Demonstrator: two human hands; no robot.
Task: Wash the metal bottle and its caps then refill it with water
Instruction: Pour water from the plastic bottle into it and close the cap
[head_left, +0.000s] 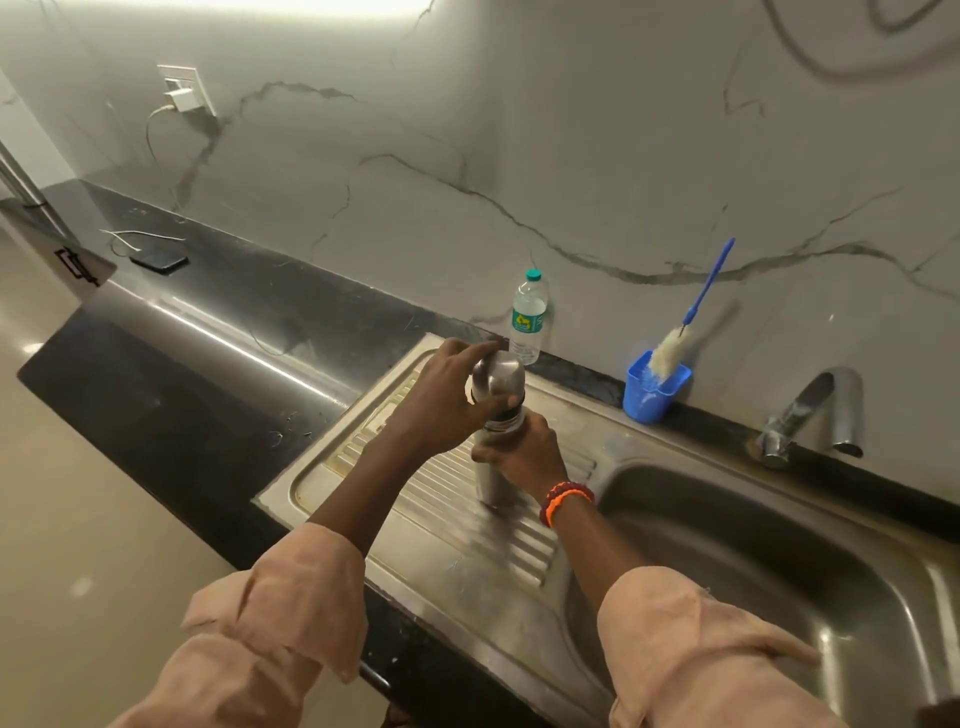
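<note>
Metal bottle (492, 480) — middle hidden by right hand (524, 454).

Steel metal bottle (492, 480) stands upright on the sink's drainboard (415, 525), domed cap (500, 376) on.

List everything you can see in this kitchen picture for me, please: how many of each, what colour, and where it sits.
metal bottle: one, silver, upright on the draining board
outer cap: one, silver, on top of the metal bottle
draining board: one, steel, left of the sink basin
sink basin: one, steel, lower right
tap: one, chrome, behind the basin
plastic bottle: one, clear with green cap, by the wall
cup: one, blue, by the wall
bottle brush: one, blue handle, white bristles, standing in the cup
phone: one, black, far on the worktop
charger: one, white, in the wall socket
left hand: grip around the cap
right hand: grip around the bottle's body
</note>
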